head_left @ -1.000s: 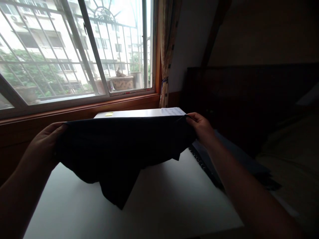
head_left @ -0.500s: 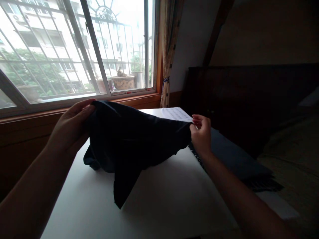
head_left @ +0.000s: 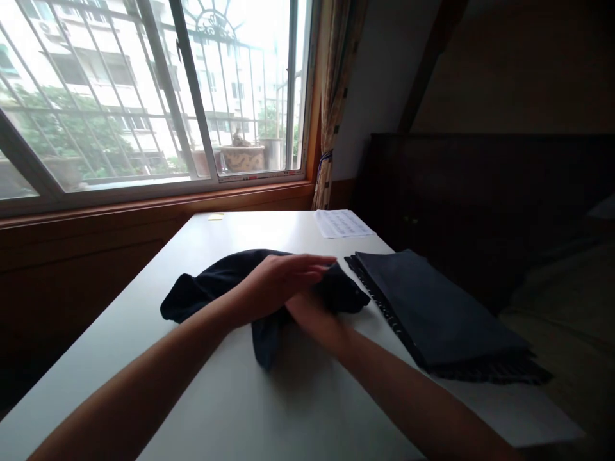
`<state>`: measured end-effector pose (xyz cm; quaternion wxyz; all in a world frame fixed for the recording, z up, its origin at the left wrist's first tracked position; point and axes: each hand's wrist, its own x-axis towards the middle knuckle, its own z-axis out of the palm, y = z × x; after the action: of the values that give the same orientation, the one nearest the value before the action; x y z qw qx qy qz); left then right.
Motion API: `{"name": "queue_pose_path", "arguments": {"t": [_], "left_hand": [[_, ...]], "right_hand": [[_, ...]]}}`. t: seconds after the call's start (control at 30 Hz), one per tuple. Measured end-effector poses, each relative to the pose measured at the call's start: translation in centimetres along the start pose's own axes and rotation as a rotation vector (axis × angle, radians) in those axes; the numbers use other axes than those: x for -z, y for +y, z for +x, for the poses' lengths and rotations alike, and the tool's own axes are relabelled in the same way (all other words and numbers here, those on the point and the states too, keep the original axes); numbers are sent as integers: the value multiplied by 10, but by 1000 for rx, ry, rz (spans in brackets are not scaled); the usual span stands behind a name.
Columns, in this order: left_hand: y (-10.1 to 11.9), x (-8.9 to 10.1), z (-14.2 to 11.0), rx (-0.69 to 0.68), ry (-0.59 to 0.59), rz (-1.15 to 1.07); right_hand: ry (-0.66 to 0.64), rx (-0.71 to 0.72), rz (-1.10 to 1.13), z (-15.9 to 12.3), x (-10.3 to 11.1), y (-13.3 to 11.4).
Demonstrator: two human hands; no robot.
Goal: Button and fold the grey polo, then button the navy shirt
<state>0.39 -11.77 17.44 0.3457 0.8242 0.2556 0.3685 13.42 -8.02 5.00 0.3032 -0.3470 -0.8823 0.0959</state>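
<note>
A dark navy cloth garment (head_left: 206, 285) lies bunched on the white table (head_left: 211, 410). One narrow flap of it sticks out toward me. My left hand (head_left: 283, 278) is above the cloth, its fingers stretched out to the right and crossing over my other hand. My right hand (head_left: 310, 314) is low against the middle of the cloth, smeared by motion. Its fingers are hidden behind the left hand and the fabric, so any grip there is not visible.
A folded dark blue cloth with a fringed edge (head_left: 437, 307) lies along the table's right side. Printed paper (head_left: 343, 223) rests at the far right corner, and a small yellow note (head_left: 216, 216) at the far left. A barred window (head_left: 240, 96) and a tied curtain (head_left: 331, 115) stand behind.
The garment, held up and stretched between both hands before, has dropped onto the table in a bunch. My left hand has let go of its corner; both hands have come together and crossed.
</note>
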Motion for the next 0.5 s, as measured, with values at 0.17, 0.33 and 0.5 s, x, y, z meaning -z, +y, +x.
{"name": "queue_pose_path", "arguments": {"t": [0.17, 0.33, 0.5], "left_hand": [[-79, 46, -82, 118, 183, 536], [-160, 86, -182, 294, 179, 979], [-194, 93, -216, 400, 195, 971]], "right_hand": [[33, -305, -10, -6, 50, 68], [255, -451, 58, -23, 104, 110], [356, -478, 194, -26, 130, 123]]}}
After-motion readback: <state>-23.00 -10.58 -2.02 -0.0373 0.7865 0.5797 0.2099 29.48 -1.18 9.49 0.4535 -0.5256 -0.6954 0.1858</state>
